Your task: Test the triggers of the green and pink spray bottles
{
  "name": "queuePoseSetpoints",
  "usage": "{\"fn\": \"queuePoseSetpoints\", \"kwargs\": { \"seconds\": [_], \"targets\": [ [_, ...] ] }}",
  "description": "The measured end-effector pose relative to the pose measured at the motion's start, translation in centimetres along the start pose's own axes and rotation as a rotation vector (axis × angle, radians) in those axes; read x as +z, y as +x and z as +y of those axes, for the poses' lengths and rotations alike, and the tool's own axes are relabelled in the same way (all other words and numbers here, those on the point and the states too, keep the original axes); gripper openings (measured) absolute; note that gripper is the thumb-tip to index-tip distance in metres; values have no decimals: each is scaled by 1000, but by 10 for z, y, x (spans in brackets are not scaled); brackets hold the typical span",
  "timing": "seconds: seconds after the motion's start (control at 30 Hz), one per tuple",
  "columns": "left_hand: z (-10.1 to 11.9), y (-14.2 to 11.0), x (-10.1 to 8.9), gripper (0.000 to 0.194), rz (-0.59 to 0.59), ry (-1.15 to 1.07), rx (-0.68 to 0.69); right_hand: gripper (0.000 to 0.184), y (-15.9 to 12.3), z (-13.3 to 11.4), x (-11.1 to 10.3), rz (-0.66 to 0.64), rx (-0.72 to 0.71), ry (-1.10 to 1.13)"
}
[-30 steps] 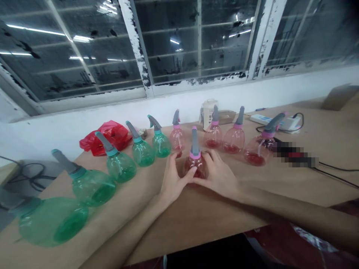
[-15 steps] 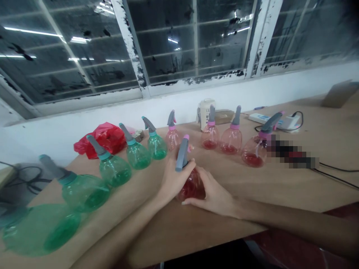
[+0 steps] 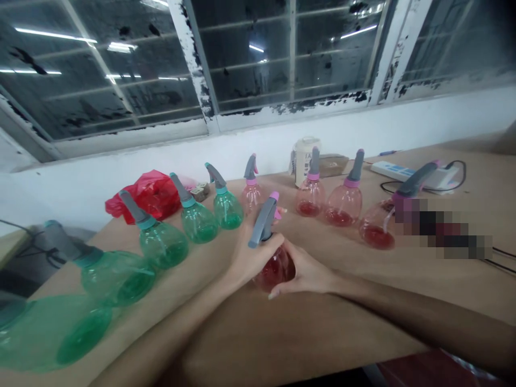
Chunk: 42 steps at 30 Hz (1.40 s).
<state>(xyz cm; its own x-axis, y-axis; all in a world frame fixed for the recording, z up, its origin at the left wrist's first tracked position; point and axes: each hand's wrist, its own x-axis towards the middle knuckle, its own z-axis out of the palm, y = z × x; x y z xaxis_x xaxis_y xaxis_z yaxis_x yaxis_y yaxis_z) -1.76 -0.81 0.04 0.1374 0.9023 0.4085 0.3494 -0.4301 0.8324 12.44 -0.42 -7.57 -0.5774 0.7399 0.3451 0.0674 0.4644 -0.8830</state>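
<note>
A pink spray bottle (image 3: 276, 270) with a grey-and-pink trigger head and dark red liquid stands on the table between my hands. My left hand (image 3: 253, 246) is wrapped round its neck, just under the spray head; some of its fingers are hidden behind the bottle. Curved round the right side of the body is my right hand (image 3: 308, 273), its thumb at the front near the base. Behind the held bottle stands another pink spray bottle (image 3: 252, 194). The nearest green spray bottle (image 3: 228, 208) stands to the left, apart from my hands.
Several green spray bottles (image 3: 163, 244) line the left side. More pink bottles (image 3: 344, 204) stand at the right. Along the back are a red plastic bag (image 3: 151, 196), a cream canister (image 3: 302, 161) and a power strip (image 3: 397, 172) with cables. A blurred patch covers something at the right.
The view has shifted slightly, so the bottles on the right appear farther right. Both hands stay around the pink spray bottle, whose spray head leans a little more to the right.
</note>
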Motion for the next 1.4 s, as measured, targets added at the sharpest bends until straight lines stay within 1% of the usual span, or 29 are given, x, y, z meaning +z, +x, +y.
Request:
{"fn": "queuePoseSetpoints", "kwargs": {
  "seconds": [0.1, 0.2, 0.27, 0.4, 0.47, 0.63, 0.77, 0.97, 1.07, 1.17, 1.23, 1.3, 1.4],
  "targets": [
    [-3, 0, 0, 36, -46, 11, 46, 96, -3, 0, 0, 14, -3, -38],
    [-4, 0, 2, 25, -56, 35, 7, 101, -5, 0, 0, 17, 0, -69],
    [-4, 1, 3, 18, -61, 47, 1, 99, -5, 0, -1, 19, 14, -81],
    [-2, 2, 5, 7, -20, 87, 47, 97, -6, 0, -1, 26, 21, -78],
    [-1, 3, 5, 6, -13, 111, 63, 98, -6, 0, -1, 34, 25, -84],
    [-4, 3, 3, 3, -13, 99, 68, 92, -5, 1, -2, 24, 42, -95],
    [-9, 1, 2, 20, -14, 99, 56, 95, -4, 1, -4, 10, 23, -90],
    [-12, 1, 5, 37, -11, 66, 122, 97, -6, 3, -6, 3, 32, -148],
    [-10, 1, 5, 37, -16, 71, 107, 100, -5, 0, -6, 11, -8, -168],
    [-9, 1, 5, 37, -31, 76, 100, 95, -5, -4, -5, 12, -46, -160],
    [-10, 1, 5, 35, -42, 67, 95, 95, -5, -4, -4, 18, -48, -158],
    [-10, 1, 5, 31, -44, 47, 89, 98, -6, -4, -4, 20, -46, -155],
    [-10, 1, 6, 33, -61, 10, 92, 100, -7, -3, -4, 22, -35, -147]
  ]
}}
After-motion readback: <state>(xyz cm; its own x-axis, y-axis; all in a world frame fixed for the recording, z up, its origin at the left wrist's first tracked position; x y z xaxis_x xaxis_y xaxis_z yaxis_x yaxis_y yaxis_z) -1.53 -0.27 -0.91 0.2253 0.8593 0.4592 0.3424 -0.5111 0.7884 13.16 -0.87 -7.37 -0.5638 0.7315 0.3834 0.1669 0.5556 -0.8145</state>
